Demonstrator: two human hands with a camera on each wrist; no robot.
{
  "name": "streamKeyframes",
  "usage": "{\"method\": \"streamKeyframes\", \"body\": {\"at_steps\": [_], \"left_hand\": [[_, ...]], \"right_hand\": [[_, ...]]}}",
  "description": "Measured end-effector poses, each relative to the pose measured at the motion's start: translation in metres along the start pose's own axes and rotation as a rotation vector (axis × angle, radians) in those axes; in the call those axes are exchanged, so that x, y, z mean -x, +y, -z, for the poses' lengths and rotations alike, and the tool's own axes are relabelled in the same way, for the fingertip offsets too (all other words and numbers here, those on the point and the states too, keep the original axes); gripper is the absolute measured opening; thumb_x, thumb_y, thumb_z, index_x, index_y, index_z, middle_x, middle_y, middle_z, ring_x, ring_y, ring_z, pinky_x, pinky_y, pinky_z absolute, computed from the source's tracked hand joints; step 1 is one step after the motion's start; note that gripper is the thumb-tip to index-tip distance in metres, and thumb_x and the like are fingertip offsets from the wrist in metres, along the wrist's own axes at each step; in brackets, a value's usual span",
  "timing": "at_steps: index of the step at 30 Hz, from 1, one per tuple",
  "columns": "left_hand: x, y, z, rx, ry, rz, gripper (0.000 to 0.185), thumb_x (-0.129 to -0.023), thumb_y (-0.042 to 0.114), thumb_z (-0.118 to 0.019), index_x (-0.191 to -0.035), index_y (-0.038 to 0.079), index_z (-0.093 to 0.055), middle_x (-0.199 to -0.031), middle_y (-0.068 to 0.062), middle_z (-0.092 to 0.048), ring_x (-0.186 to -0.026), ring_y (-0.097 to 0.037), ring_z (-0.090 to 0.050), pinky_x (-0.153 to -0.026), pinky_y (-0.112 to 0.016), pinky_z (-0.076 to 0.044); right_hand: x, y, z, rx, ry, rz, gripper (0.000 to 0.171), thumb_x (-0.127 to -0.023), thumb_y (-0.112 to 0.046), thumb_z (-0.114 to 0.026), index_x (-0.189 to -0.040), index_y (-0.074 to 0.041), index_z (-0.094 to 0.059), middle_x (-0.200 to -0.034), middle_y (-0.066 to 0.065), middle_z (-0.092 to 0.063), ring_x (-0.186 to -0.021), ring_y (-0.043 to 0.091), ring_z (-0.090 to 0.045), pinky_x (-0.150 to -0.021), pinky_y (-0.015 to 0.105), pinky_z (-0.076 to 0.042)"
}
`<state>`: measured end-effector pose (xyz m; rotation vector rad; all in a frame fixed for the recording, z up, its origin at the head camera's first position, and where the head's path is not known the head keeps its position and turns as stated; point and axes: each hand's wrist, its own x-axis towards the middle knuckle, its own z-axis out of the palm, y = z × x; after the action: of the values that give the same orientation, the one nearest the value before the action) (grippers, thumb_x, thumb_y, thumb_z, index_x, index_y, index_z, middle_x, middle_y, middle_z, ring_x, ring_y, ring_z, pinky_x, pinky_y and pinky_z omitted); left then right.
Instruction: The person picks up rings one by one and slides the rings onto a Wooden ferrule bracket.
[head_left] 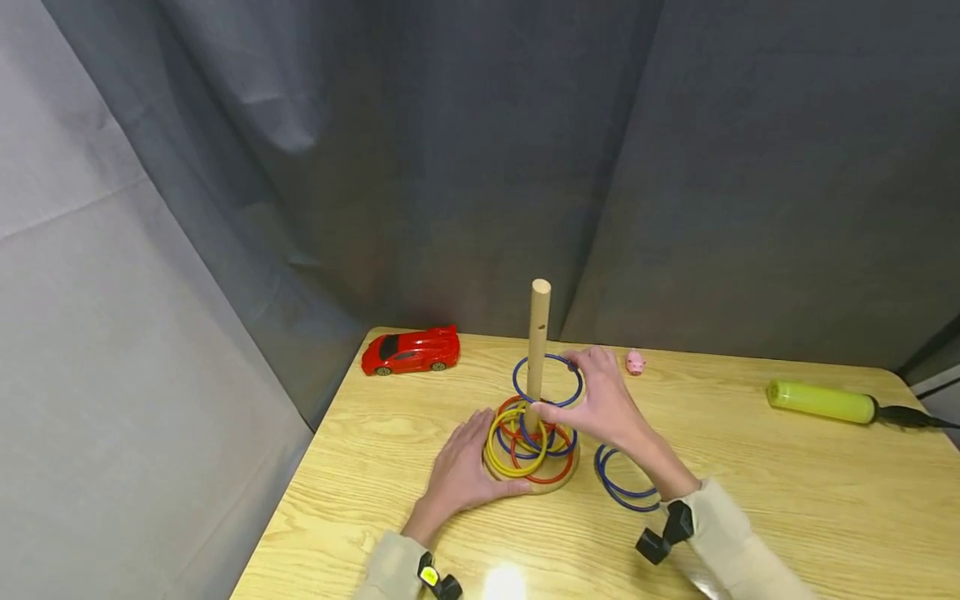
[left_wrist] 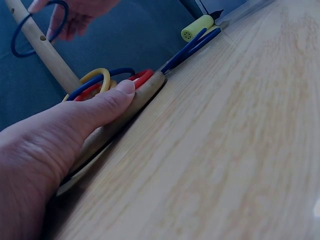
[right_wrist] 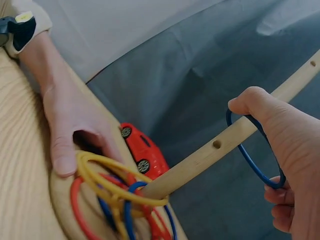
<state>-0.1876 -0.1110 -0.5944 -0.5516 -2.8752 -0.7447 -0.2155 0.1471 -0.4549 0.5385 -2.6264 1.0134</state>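
A wooden ring-toss post (head_left: 537,333) stands upright on a round wooden base (head_left: 551,487). Yellow rings (head_left: 491,446), red rings (head_left: 551,480) and blue rings lie heaped round its foot. My left hand (head_left: 467,475) holds the base at its left and front rim, thumb along the edge (left_wrist: 112,102). Higher up, my right hand (head_left: 603,400) pinches a blue ring (head_left: 579,383) between thumb and fingers. That ring appears to encircle the post, above the heap, as the right wrist view also shows.
Two blue rings (head_left: 626,492) lie on the table beneath the right forearm. A red toy car (head_left: 411,352) sits at the back left, a small pink pig figure (head_left: 634,362) at the back. A yellow-green cylinder with a black end (head_left: 821,402) lies far right. Dark curtains hang behind.
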Motion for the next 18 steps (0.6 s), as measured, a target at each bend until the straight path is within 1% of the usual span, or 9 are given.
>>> {"method": "streamKeyframes", "body": {"at_steps": [2, 5, 11, 14, 18], "left_hand": [[0.0, -0.001, 0.0, -0.003, -0.006, 0.003, 0.138, -0.064, 0.099, -0.062, -0.166, 0.012, -0.028, -0.171, -0.002, -0.031, -0.158, -0.02, -0.025, -0.129, -0.041, -0.025], [0.001, -0.001, -0.001, -0.009, -0.009, 0.008, 0.138, -0.063, 0.099, -0.061, -0.166, 0.013, -0.028, -0.171, -0.001, -0.031, -0.158, -0.02, -0.025, -0.129, -0.04, -0.025], [-0.001, 0.0, 0.0, 0.0, 0.01, -0.008, 0.137, -0.065, 0.098, -0.062, -0.166, 0.011, -0.029, -0.17, -0.003, -0.033, -0.158, -0.021, -0.026, -0.129, -0.041, -0.026], [-0.001, 0.0, 0.0, -0.002, 0.005, -0.001, 0.138, -0.064, 0.099, -0.061, -0.166, 0.012, -0.028, -0.17, -0.003, -0.032, -0.158, -0.02, -0.026, -0.129, -0.041, -0.026], [-0.002, 0.0, -0.001, -0.007, -0.008, 0.008, 0.139, -0.064, 0.1, -0.059, -0.167, 0.012, -0.027, -0.171, -0.002, -0.031, -0.159, -0.019, -0.025, -0.129, -0.039, -0.025]], "right_hand": [[0.004, 0.005, -0.006, 0.006, -0.016, -0.012, 0.09, -0.071, -0.058, -0.09, -0.138, -0.005, -0.06, -0.122, 0.013, -0.056, -0.122, 0.033, -0.043, -0.095, 0.056, -0.048], [0.009, 0.01, -0.014, 0.005, -0.039, -0.037, 0.092, -0.071, -0.058, -0.091, -0.14, -0.005, -0.06, -0.121, 0.013, -0.055, -0.122, 0.033, -0.042, -0.093, 0.053, -0.048], [0.018, 0.02, -0.03, -0.004, -0.068, -0.078, 0.097, -0.069, -0.062, -0.09, -0.141, -0.005, -0.059, -0.121, 0.012, -0.055, -0.117, 0.03, -0.044, -0.092, 0.048, -0.047], [0.022, 0.025, -0.038, 0.016, -0.089, -0.093, 0.099, -0.069, -0.065, -0.089, -0.141, -0.006, -0.059, -0.123, 0.012, -0.055, -0.118, 0.03, -0.045, -0.093, 0.049, -0.048], [0.025, 0.031, -0.047, 0.026, -0.093, -0.098, 0.097, -0.068, -0.065, -0.089, -0.14, -0.006, -0.061, -0.122, 0.011, -0.055, -0.114, 0.03, -0.046, -0.092, 0.047, -0.048]]}}
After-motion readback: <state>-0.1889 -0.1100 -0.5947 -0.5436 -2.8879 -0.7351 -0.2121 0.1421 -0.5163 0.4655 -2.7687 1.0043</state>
